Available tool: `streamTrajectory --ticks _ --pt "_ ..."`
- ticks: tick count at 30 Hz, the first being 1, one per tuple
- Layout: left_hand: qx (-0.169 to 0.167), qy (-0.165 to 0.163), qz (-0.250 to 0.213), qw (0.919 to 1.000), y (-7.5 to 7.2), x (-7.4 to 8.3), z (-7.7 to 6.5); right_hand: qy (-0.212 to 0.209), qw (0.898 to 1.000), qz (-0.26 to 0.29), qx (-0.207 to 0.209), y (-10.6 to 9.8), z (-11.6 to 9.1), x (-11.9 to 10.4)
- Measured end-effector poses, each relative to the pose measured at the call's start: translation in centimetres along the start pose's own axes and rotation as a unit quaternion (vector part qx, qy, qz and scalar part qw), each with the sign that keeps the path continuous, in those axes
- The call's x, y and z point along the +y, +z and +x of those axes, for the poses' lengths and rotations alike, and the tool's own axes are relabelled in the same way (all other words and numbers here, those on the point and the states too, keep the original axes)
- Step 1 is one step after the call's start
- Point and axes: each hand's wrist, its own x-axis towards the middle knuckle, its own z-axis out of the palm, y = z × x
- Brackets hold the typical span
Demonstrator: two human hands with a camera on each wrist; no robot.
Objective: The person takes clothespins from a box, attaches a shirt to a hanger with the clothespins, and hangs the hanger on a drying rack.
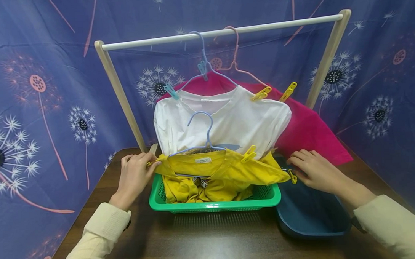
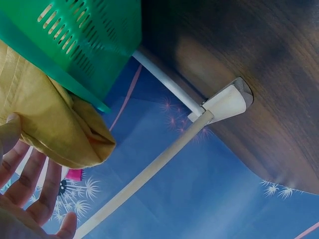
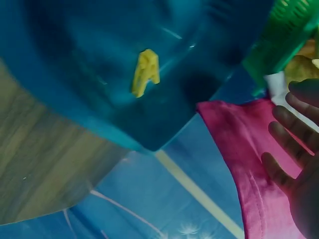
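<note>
A yellow shirt point(image 1: 226, 182) lies bunched over a green basket point(image 1: 215, 206), with a blue hanger point(image 1: 210, 133) in its neck. One yellow clothespin point(image 1: 249, 154) sits on its shoulder. My left hand point(image 1: 135, 174) pinches the shirt's left end between thumb and fingers; the left wrist view shows the yellow cloth point(image 2: 65, 119) at the thumb. My right hand point(image 1: 313, 169) is beyond the other sleeve, above a dark blue basin point(image 1: 314, 232), its fingers extended in the right wrist view. Another yellow clothespin point(image 1: 292, 177) is beside its fingertips, seen against the basin in the right wrist view.
Behind stands a rack with a white rail point(image 1: 286, 24) and wooden legs. A white shirt point(image 1: 210, 118) and a magenta garment point(image 1: 317, 133) hang there on hangers, with blue and yellow clothespins at the shoulders. A patterned blue curtain point(image 1: 71, 73) surrounds the brown table point(image 1: 211, 243).
</note>
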Motion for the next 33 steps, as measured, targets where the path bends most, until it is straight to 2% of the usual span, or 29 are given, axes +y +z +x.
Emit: streamTrajectory --ticks 9,23,33 --pt "0.001 -0.001 -0.005 1.0000 0.0 0.0 0.0 -0.004 0.998 -0.028 -0.053 1.3 -1.5 1.2" --pt "-0.001 -0.002 -0.006 1.0000 0.2 0.0 -0.1 -0.018 0.994 -0.055 -0.094 3.2 -2.6 2.6" --pt "-0.003 -0.004 -0.005 1.0000 0.0 0.1 -0.2 0.006 0.985 -0.066 -0.162 4.2 -3.1 2.8"
